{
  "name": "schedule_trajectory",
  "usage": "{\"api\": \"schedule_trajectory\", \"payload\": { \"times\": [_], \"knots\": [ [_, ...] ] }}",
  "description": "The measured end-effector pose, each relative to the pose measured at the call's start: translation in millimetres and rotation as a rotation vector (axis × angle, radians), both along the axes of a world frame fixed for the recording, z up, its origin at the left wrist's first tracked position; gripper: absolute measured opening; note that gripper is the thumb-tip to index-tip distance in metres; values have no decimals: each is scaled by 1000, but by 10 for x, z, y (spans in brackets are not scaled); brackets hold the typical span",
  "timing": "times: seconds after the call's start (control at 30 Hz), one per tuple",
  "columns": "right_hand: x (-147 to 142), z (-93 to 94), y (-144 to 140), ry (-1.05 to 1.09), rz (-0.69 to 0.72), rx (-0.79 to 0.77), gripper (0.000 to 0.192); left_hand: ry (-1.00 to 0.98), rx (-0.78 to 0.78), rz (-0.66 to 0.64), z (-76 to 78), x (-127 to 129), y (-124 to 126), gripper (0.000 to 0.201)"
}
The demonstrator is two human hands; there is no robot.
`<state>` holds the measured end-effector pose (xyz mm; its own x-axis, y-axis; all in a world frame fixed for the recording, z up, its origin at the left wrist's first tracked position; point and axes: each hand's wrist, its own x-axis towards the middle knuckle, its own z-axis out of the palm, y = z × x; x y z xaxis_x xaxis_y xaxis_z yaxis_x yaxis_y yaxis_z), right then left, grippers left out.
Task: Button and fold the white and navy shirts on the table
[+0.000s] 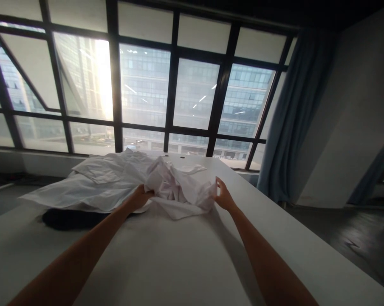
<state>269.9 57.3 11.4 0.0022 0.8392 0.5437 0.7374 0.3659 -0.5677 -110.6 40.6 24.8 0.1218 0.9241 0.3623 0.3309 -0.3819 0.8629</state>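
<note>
on the far half of the long white table (185, 255), just below the big dark-framed window (166, 93), lies a crumpled white cloth garment (179, 187), bunched up in a loose heap. left hand (140, 196) is closed on the garment's left edge, fingers curled into the fabric. right hand (223, 196) is at the garment's right edge with fingers spread and touching the cloth; whether it actually pinches the fabric cannot be told. both arms reach forward, hands well apart with the heap between them. just left of the heap, a flat spread white shirt (93, 182) lies partly over a dark bundle (67, 219) at the table's left side. a blue-grey curtain (294, 114) hangs at the right of the window.
</note>
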Motion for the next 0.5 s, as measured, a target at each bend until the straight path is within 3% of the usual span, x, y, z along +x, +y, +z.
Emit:
{"api": "schedule_trajectory", "payload": {
  "times": [0.13, 0.2, 0.3, 0.4, 0.43, 0.5],
  "knots": [
    [-234, 11, -88, -342, 157, -113, 84, -72, 6, -28, -8, 17, -19, 29],
    [-365, 26, -126, -535, 145, -201, 62, -140, 23, -8, -10, -27, -8, 37],
    [-478, 136, -182, -648, 6, -296, 26, -240, 37, 33, 5, -144, 44, 55],
    [-446, 380, -308, -576, -194, -315, 32, -231, 81, 188, 32, -300, 141, 60],
    [-412, 474, -371, -538, -163, -401, 33, -195, 102, 262, 35, -361, 179, 59],
    [-340, 637, -504, -464, 138, -745, 36, -98, 149, 406, 21, -487, 246, 57]
  ]
}}
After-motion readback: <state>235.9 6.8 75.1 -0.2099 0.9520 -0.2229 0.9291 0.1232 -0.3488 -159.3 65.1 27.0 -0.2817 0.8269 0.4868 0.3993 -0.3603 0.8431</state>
